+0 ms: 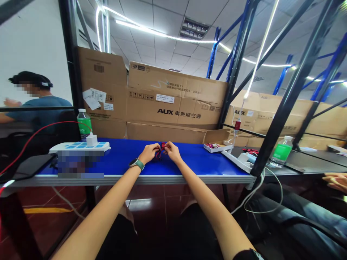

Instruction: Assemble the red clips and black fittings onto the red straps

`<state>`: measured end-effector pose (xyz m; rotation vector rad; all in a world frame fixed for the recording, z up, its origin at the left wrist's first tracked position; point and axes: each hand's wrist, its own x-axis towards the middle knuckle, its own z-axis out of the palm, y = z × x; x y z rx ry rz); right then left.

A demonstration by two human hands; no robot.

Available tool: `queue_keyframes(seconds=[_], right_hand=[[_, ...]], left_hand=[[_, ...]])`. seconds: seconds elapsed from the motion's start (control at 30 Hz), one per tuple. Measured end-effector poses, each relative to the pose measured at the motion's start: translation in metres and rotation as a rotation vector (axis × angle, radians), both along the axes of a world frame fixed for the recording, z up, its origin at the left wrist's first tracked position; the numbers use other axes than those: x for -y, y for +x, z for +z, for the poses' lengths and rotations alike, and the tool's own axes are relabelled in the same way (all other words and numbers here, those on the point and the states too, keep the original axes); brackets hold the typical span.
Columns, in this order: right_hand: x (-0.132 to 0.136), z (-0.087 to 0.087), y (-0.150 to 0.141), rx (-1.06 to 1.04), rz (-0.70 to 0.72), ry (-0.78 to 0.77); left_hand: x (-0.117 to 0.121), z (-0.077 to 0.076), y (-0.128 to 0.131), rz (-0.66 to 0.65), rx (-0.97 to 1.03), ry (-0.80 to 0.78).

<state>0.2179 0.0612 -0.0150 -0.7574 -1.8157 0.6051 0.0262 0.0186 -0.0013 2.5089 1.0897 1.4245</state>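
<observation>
On the blue table top (121,160), a small red and black cord bundle (159,151) is held with its long axis pointing away from the body, pinched between the left hand (151,152) and right hand (172,151), both closed on it

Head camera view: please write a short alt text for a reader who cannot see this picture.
The left hand and right hand pinch a small bunch of red and dark cord over a blue table top. A power strip and a green-labelled water bottle sit at left, before large cardboard boxes.
</observation>
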Motion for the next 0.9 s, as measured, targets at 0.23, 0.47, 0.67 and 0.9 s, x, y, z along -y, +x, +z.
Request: queue_keyframes(seconds=[0.23,0.47,0.67,0.9], right_hand=[[-0.007,-0.001,0.002,-0.082,0.117,-0.060],[-0.003,0.000,0.000,-0.159,0.092,-0.090],[-0.002,-0.001,-0.004,-0.316,0.195,-0.178],[0.004,0.006,-0.004,-0.170,0.181,-0.052]], left_hand=[[-0.005,-0.007,0.004,-0.093,0.191,-0.202],[-0.024,-0.021,-0.001,-0.137,0.359,-0.493],[-0.029,-0.022,-0.002,-0.126,0.437,-0.382],[-0.032,-0.022,-0.002,-0.174,0.422,-0.293]])
